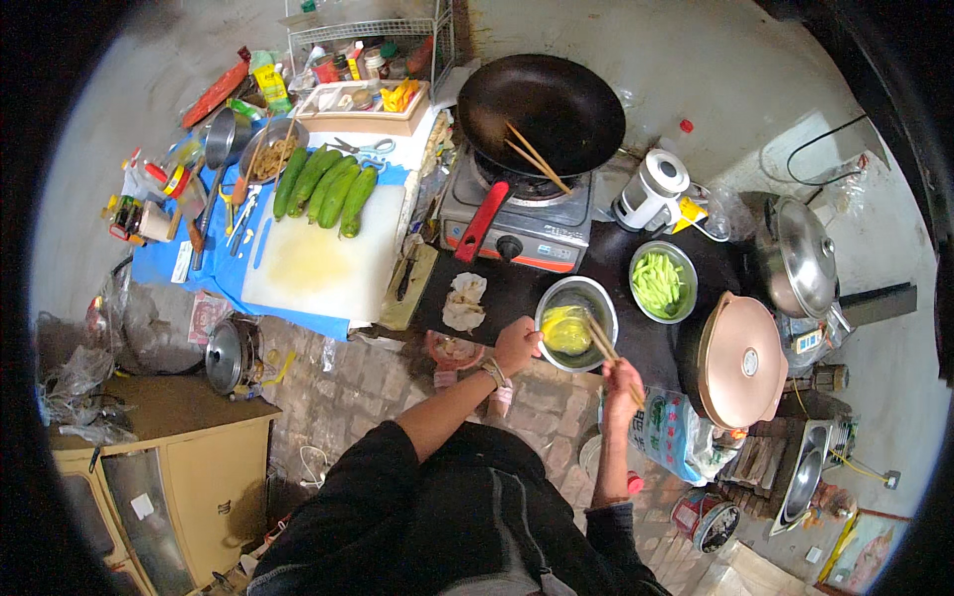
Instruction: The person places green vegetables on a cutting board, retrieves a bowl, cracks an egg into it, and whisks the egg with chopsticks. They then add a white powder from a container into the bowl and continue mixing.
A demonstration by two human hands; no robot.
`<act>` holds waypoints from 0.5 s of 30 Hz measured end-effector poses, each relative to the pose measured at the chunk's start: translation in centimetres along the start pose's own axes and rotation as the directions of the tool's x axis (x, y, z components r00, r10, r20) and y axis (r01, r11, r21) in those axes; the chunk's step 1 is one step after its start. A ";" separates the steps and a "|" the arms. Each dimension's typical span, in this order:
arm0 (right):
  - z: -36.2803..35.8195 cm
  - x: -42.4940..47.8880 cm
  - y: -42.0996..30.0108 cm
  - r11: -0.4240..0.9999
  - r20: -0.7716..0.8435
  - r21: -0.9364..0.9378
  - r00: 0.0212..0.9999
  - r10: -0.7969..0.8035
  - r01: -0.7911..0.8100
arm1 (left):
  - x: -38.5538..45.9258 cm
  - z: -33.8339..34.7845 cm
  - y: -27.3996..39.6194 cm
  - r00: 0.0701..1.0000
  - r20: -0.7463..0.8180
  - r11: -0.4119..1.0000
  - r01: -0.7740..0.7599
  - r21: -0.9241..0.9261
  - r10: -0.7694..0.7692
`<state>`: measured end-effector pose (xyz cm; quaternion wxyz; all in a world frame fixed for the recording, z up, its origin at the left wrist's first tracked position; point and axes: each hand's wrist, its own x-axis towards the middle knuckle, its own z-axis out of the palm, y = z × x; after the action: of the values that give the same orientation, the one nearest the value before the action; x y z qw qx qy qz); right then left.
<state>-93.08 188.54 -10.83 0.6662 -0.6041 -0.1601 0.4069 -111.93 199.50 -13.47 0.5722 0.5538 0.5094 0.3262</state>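
My left hand (519,346) grips the rim of a steel bowl (607,305) at the front edge of the dark counter. Inside the bowl lies yellow beaten egg (566,329), which looks foamy. My right hand (623,389) holds a pair of wooden chopsticks (601,339), their tips down in the egg. To the right of this bowl stands another steel bowl (692,272) of sliced green vegetable strips (657,283). Crumpled white tissue (465,302) lies left of the egg bowl.
A black wok (522,97) with a red handle (483,222) sits tilted on a gas stove (514,242), another chopstick pair (538,158) inside it. Left are a cutting board (320,261) and green squashes (328,186). A pink-lidded pot (745,361) and white kettle (652,186) stand right.
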 end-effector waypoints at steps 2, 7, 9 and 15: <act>-4.7 1.8 1.8 0.999 0.064 -0.026 0.997 0.032 -0.030 | 0.3 0.1 1.0 1.000 0.022 1.000 -0.001 0.008 0.001; -0.5 0.7 1.7 0.999 0.277 0.033 0.960 -0.046 0.038 | 0.9 0.5 -1.6 0.999 0.027 0.999 -0.032 -0.009 0.033; 0.1 0.4 -1.4 0.999 -0.102 -0.020 0.994 -0.032 0.030 | 1.3 0.4 -2.6 0.998 0.058 0.998 -0.033 -0.051 0.036; -0.6 0.1 2.0 0.993 0.041 -0.108 0.999 -0.034 0.038 | 0.9 0.1 0.0 0.997 0.082 0.996 -0.017 0.083 0.010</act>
<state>-93.30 188.05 -12.86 0.6363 -0.6284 -0.2058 0.3973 -111.58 200.31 -13.69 0.5665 0.5934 0.4952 0.2857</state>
